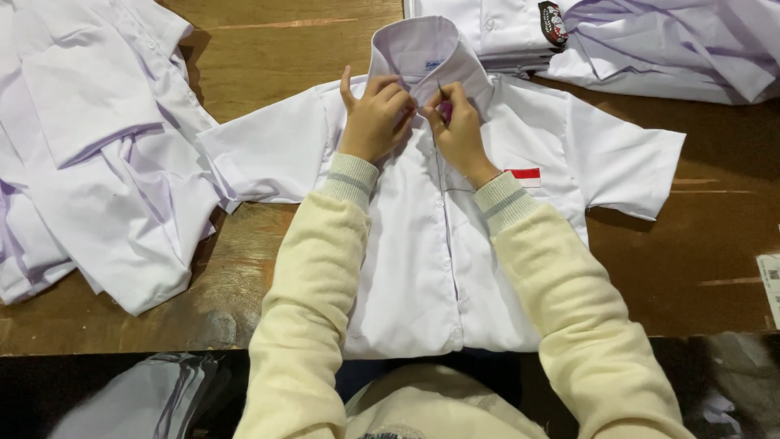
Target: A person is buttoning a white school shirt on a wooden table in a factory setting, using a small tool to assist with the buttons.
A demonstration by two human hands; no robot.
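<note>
A white short-sleeved shirt (422,268) lies flat, front up, on a wooden table (691,260), collar pointing away from me. Its chest pocket bears a small red and white patch (524,175). My left hand (375,118) pinches the placket just below the collar, index finger raised. Beside it, my right hand (459,130) grips the same top part of the placket and holds a small pink and dark tool (444,104), whose kind I cannot make out. Both arms wear cream sleeves with ribbed cuffs.
A heap of white shirts (97,162) covers the table's left side. More folded white shirts (650,49) lie at the back right, one with a dark badge (553,23). A paper label (770,284) sits at the right edge. Grey cloth (138,398) hangs below the table's front edge.
</note>
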